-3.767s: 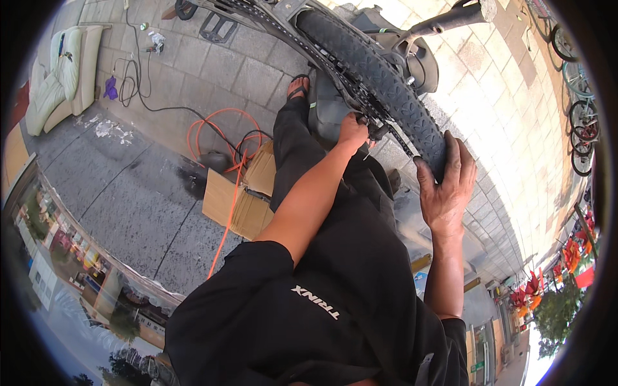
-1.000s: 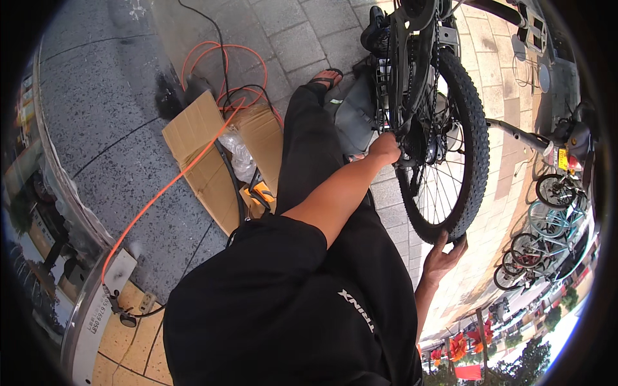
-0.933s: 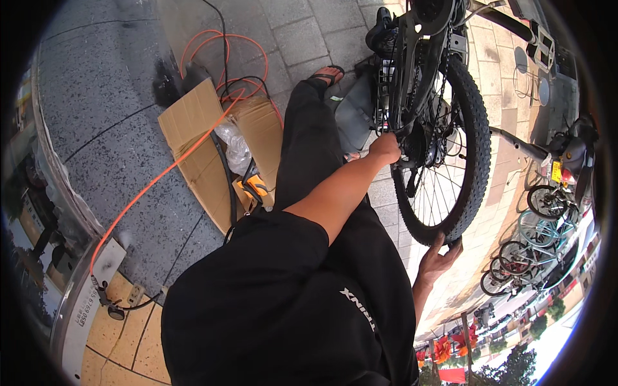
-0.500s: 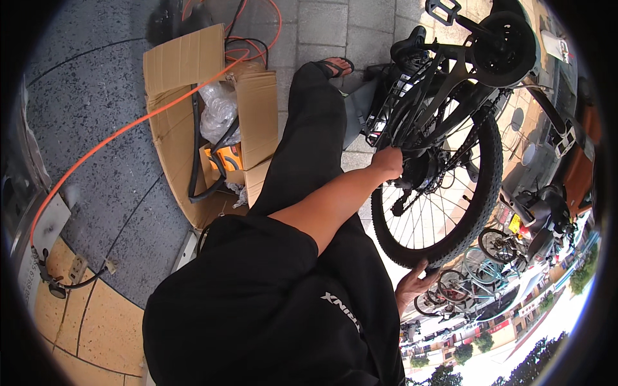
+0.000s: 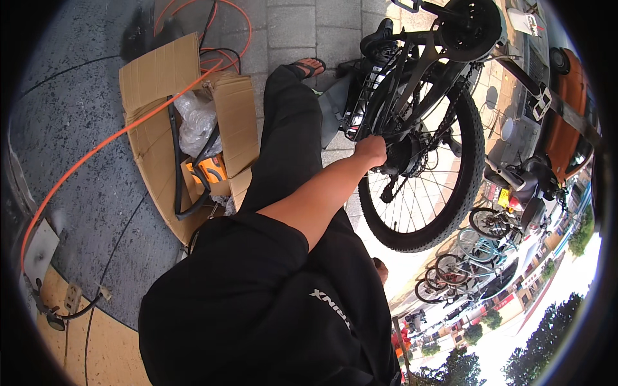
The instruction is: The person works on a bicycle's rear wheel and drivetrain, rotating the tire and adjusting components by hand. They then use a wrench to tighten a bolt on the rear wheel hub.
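Note:
My left hand (image 5: 370, 151) is closed on a dark part of a black bicycle (image 5: 450, 58) beside the rear hub; the exact part is hidden by my fingers. The rear wheel (image 5: 432, 228), with a knobby black tire, sprocket and chain, is tilted across the right of my view. My right hand (image 5: 380, 270) shows only in part below the tire, apart from it and mostly hidden by my black clothing; its fingers are unclear. My sandaled foot (image 5: 308, 67) stands left of the bicycle, by a grey bag (image 5: 329, 116).
An open cardboard box (image 5: 235, 119) at my left holds plastic wrap, black tubing and something orange. An orange hose (image 5: 96, 151) crosses it and coils on the paving. At the right are parked bicycles (image 5: 476, 248), a scooter (image 5: 537, 183) and an orange car (image 5: 570, 109).
My view has turned, bringing the whole rear wheel and the box into sight. My right hand has left the tire and dropped behind my clothing. My left hand stays on the bicycle.

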